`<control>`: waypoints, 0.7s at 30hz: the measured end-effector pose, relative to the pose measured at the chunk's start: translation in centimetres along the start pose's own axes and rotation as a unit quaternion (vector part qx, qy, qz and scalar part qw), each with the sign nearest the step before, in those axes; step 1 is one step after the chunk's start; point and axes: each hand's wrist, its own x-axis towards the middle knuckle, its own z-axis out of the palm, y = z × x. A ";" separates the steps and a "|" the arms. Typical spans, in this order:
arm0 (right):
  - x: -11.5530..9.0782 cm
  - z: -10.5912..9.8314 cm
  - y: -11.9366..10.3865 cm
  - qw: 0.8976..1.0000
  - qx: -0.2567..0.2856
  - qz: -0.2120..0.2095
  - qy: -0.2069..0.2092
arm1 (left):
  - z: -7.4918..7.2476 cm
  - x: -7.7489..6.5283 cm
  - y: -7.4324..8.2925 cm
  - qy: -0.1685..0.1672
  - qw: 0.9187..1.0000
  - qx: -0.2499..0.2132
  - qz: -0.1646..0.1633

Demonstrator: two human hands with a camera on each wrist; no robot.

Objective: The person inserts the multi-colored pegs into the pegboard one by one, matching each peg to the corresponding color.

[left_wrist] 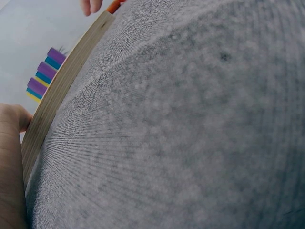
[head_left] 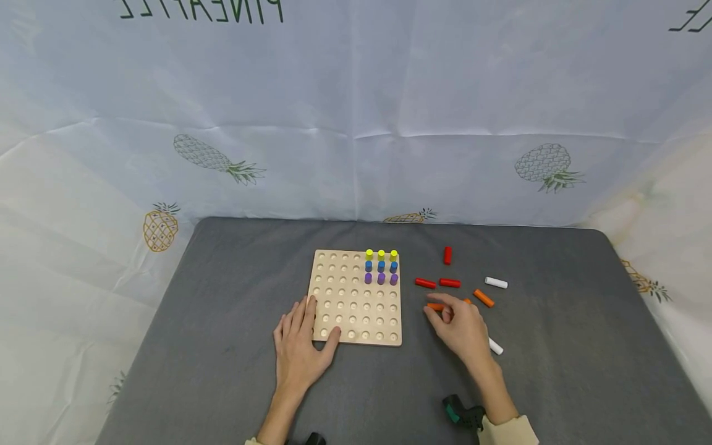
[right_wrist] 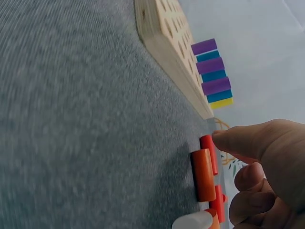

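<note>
A square wooden pegboard lies on the table with rows of round holes. Its far right corner carries three yellow pegs, three blue pegs and three purple pegs, all upright. My left hand rests at the board's near left corner, fingers along the left side and thumb on the front edge. To the right of the board, my right hand hovers over an orange peg lying on its side. Thumb and index finger are apart around it in the head view; the other fingers curl inward.
Three red pegs lie beyond the right hand. Another orange peg and a white peg lie to its right. A second white peg is partly behind the wrist. Grey cloth covers the table; a pineapple-print curtain hangs behind.
</note>
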 end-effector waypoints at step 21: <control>0.3 -0.6 0.6 0.996 -0.041 0.028 -0.071 | 0.1 -0.1 -0.2 0.005 1.000 -0.005 0.004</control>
